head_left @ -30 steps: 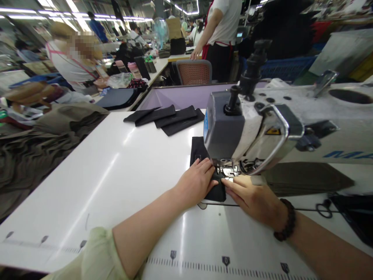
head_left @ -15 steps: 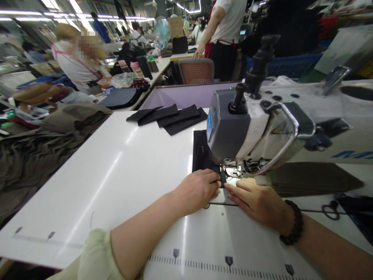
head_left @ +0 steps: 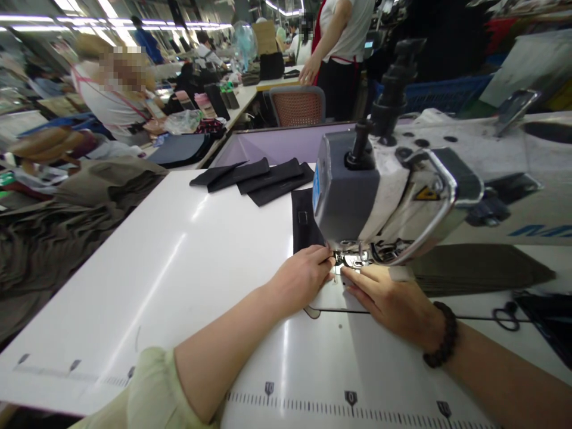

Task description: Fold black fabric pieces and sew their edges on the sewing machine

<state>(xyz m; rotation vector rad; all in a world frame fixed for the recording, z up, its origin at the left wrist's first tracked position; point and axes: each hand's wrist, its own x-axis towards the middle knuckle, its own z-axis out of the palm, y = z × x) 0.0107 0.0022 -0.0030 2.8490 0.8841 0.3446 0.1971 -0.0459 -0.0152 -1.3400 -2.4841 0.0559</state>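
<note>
Just right of the frame's centre, the left hand [head_left: 304, 279] lies palm-down with its fingers [head_left: 322, 255] pinched together on the near end of the black fabric strip [head_left: 302, 225], right at the presser foot [head_left: 353, 260] of the sewing machine [head_left: 402, 190]. The right hand [head_left: 388, 301] rests flat beside it, fingers [head_left: 357, 275] extended and close together, touching the needle plate and gripping nothing. Both forearms angle in from the lower corners over the white bench [head_left: 179, 268]; the strip runs away under the machine head, towards a stack of black pieces [head_left: 259, 179] higher up.

Table ruler [head_left: 351, 398] shows "10", "0", "10".
</note>
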